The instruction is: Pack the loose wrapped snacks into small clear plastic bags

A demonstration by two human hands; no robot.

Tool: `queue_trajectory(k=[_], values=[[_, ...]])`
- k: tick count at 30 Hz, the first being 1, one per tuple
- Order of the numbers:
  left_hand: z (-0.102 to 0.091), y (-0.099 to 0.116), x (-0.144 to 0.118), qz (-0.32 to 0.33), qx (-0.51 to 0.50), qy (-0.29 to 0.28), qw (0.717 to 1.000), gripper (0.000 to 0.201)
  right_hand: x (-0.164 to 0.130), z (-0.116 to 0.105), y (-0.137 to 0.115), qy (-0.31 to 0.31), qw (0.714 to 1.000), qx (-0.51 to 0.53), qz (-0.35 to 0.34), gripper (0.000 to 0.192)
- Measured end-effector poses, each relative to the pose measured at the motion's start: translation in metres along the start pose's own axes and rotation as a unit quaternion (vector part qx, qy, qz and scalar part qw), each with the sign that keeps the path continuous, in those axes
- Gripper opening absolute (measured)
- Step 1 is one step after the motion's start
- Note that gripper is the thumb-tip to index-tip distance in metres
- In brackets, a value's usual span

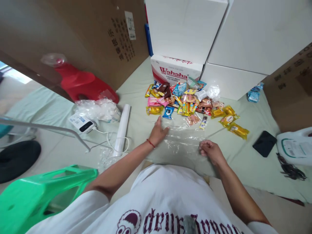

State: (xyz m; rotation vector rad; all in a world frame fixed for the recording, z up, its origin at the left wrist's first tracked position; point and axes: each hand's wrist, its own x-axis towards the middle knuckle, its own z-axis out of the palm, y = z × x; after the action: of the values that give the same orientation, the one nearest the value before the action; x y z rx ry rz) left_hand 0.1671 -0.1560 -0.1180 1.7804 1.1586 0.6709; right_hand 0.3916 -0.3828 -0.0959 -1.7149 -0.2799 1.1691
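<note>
Kneeling on a pale green sheet (243,156), white shirt lowest in view, both bare arms stretched forward over a clear plastic bag (181,144) lying flat on that sheet. Right hand (211,151) curled, fingers pressed together, pinching the bag's right edge. Left hand (158,132) flat with fingers spread, palm down on the bag's left far corner, a red string round the wrist. Left of the bag: a green plastic stool (44,191) closest, then a white roll (122,128) with a white cable looped across it, a small white device (81,123), and a heap of crumpled clear plastic (99,110). Right of the bag: a black phone (264,143), a white appliance (296,146) at the frame's edge. Just beyond the bag, touching its far edge or nearly so, a pile of wrapped snacks (187,100), yellow packets (231,122) trailing off to the right. Behind the pile, a red-and-white Wahaha carton (175,70), then tall white boxes (219,32). Farther left of the carton, a red stool (83,84) on its side against a brown cardboard box (80,35).
</note>
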Motion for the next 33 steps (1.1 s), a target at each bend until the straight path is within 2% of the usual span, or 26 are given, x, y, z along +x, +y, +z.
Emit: queue_trajectory(k=[2,3,4,5,8,9,11,15,17,19,20,21,23,24,25,27,28,29,31,32,33], values=[[-0.006,0.012,-0.009,0.070,0.113,0.104,0.986,0.077,-0.005,0.005,0.007,0.009,1.000,-0.005,-0.023,0.042],[-0.008,0.021,-0.015,0.105,0.162,0.133,0.972,0.066,-0.008,0.007,0.009,0.011,0.999,-0.004,-0.032,0.042],[-0.010,0.031,-0.022,0.146,0.205,0.131,0.959,0.054,-0.011,0.008,0.011,0.014,0.999,-0.004,-0.039,0.043],[-0.010,0.041,-0.029,0.193,0.242,0.096,0.946,0.042,-0.014,0.009,0.012,0.017,0.999,-0.005,-0.043,0.043],[0.000,0.061,-0.042,0.301,0.331,-0.107,0.888,0.020,-0.019,0.010,0.015,0.019,0.998,-0.016,-0.054,0.043],[0.005,0.062,-0.042,0.304,0.358,-0.158,0.869,0.018,-0.020,0.010,0.017,0.022,0.998,-0.021,-0.055,0.042],[0.015,0.057,-0.037,0.260,0.398,-0.190,0.859,0.021,-0.022,0.009,0.024,0.034,0.998,-0.026,-0.056,0.041],[0.021,0.029,-0.025,0.167,0.371,-0.174,0.897,0.029,-0.030,0.000,0.050,0.049,0.998,-0.029,-0.035,0.037],[0.018,0.017,-0.027,0.160,0.347,-0.193,0.904,0.038,-0.039,-0.014,0.057,0.020,0.998,-0.057,-0.025,0.034],[0.013,0.009,-0.034,0.162,0.334,-0.219,0.902,0.053,-0.047,-0.035,0.051,0.021,0.986,-0.154,-0.054,0.032],[0.010,0.006,-0.038,0.164,0.331,-0.231,0.900,0.060,-0.051,-0.045,0.042,0.058,0.968,-0.225,-0.089,0.032],[0.008,0.005,-0.043,0.165,0.327,-0.242,0.899,0.066,-0.052,-0.054,0.030,0.112,0.938,-0.299,-0.135,0.033],[0.006,0.004,-0.052,0.162,0.324,-0.260,0.895,0.073,-0.049,-0.058,0.005,0.201,0.858,-0.407,-0.240,0.035],[0.006,0.005,-0.055,0.161,0.324,-0.266,0.893,0.076,-0.043,-0.051,-0.007,0.195,0.830,-0.434,-0.292,0.035],[0.007,0.005,-0.059,0.163,0.324,-0.272,0.891,0.077,-0.035,-0.039,-0.015,0.143,0.814,-0.449,-0.340,0.033],[0.010,0.006,-0.064,0.163,0.321,-0.268,0.893,0.082,-0.013,-0.002,-0.022,-0.039,0.786,-0.461,-0.410,0.031],[0.013,0.006,-0.067,0.155,0.321,-0.252,0.900,0.086,0.001,0.019,-0.021,-0.108,0.768,-0.468,-0.424,0.032],[0.016,0.006,-0.069,0.136,0.321,-0.225,0.910,0.092,0.015,0.040,-0.017,-0.134,0.754,-0.479,-0.429,0.035],[0.023,0.006,-0.070,0.076,0.319,-0.152,0.932,0.103,0.043,0.072,-0.006,-0.120,0.742,-0.498,-0.433,0.042],[0.027,0.007,-0.069,0.046,0.312,-0.119,0.942,0.102,0.054,0.083,-0.001,-0.099,0.742,-0.501,-0.434,0.045],[0.030,0.008,-0.067,0.023,0.297,-0.094,0.950,0.093,0.064,0.090,0.004,-0.082,0.743,-0.499,-0.438,0.047]])
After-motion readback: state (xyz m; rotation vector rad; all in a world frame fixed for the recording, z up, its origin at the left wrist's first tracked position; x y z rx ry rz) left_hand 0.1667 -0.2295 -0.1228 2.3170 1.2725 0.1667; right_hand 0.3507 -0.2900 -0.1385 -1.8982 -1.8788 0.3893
